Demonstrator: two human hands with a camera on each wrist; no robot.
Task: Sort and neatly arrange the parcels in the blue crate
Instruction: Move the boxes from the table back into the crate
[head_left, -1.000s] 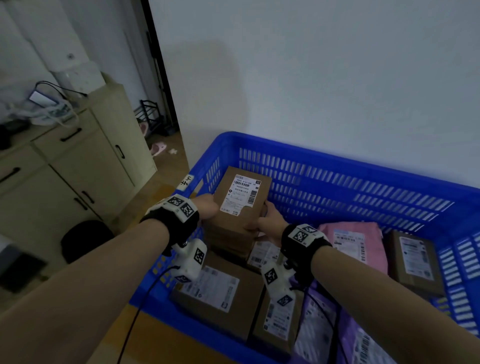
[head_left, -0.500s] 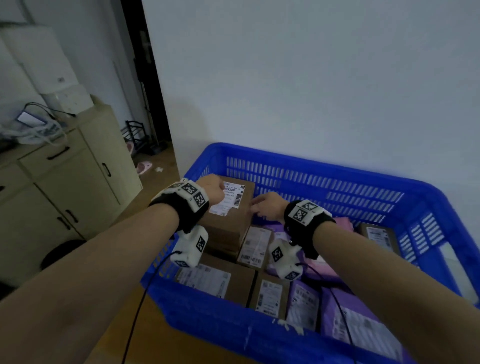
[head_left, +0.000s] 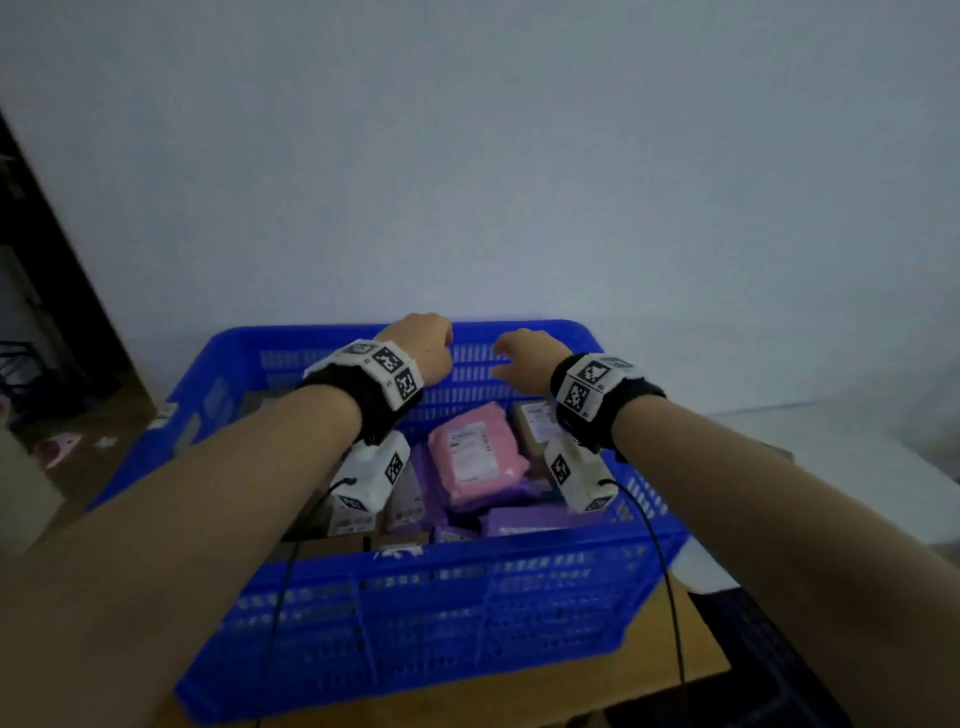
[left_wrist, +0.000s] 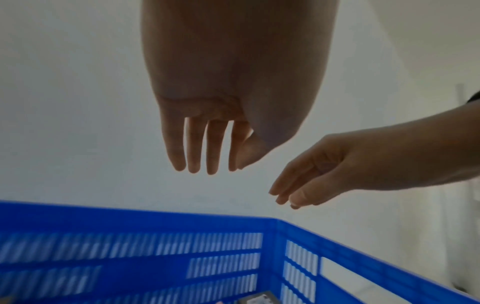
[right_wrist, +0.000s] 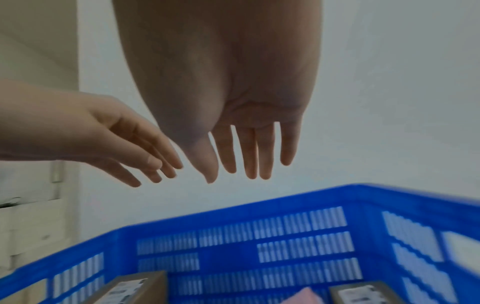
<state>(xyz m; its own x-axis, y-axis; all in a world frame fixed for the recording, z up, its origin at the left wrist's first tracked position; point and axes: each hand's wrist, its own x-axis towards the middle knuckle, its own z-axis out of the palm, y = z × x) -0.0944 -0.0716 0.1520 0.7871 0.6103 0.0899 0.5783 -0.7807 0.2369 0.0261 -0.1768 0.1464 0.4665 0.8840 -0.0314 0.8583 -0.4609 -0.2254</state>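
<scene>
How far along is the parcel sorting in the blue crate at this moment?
Mostly done, it seems: the pink parcel, purple parcels and brown boxes lie packed in the blue crate. Left hand and right hand hover above, holding nothing. What remains is unclear.

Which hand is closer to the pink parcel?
Right, narrowly. The right hand hovers just above the pink parcel, slightly to its right; the left hand hovers farther up and left.

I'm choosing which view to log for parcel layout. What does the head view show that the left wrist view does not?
Only the head view shows the pink parcel among purple ones, and the wrist cameras. Only the left wrist view shows the left hand from the palm side, fingers straight and holding nothing. Both show the blue crate and the right hand, also holding nothing.
</scene>
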